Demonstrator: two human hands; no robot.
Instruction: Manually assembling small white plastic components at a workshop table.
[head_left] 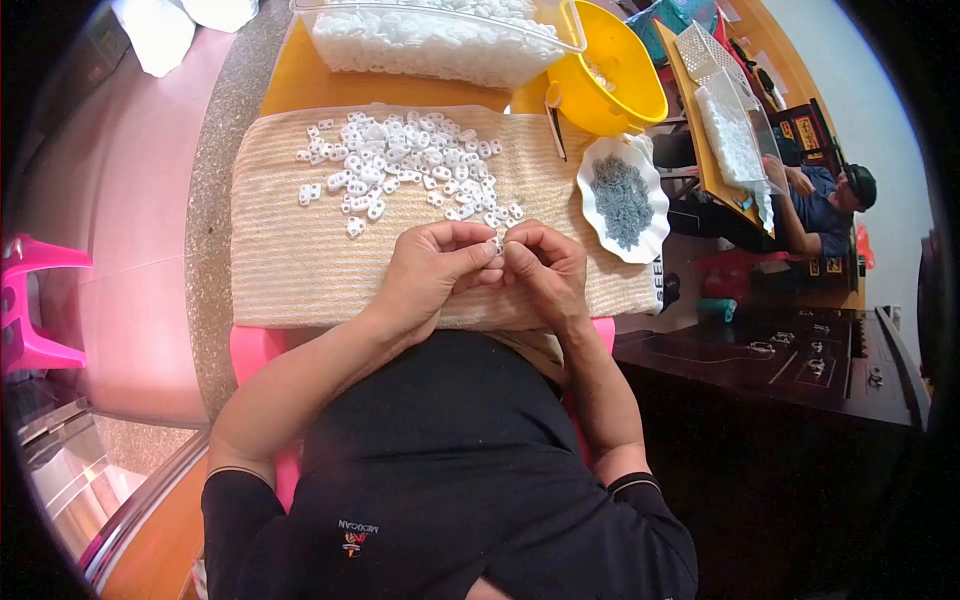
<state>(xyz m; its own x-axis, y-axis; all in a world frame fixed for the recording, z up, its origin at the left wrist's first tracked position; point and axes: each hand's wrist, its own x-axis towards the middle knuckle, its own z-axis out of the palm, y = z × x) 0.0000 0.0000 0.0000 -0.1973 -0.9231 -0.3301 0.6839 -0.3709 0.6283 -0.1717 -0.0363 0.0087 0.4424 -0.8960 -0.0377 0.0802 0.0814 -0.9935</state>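
My left hand (432, 272) and my right hand (549, 274) meet over the near part of the striped cloth (290, 270). Thumb and fingers of both are pinched together around a small white plastic piece (498, 243), mostly hidden by the fingertips. Just beyond them lies a loose heap of small white plastic pieces with two holes (385, 155), spread across the cloth. To the right of my hands, a white scalloped dish (590, 212) holds a pile of tiny grey parts (622, 200), too small to make out.
A clear plastic bin (440, 65) full of white pieces stands at the back, beside a yellow basin (640, 95). A slim dark tool (556, 132) lies before the basin. At far right, a person (825, 205) sits by another table with a clear bin. A pink stool (35, 300) stands left.
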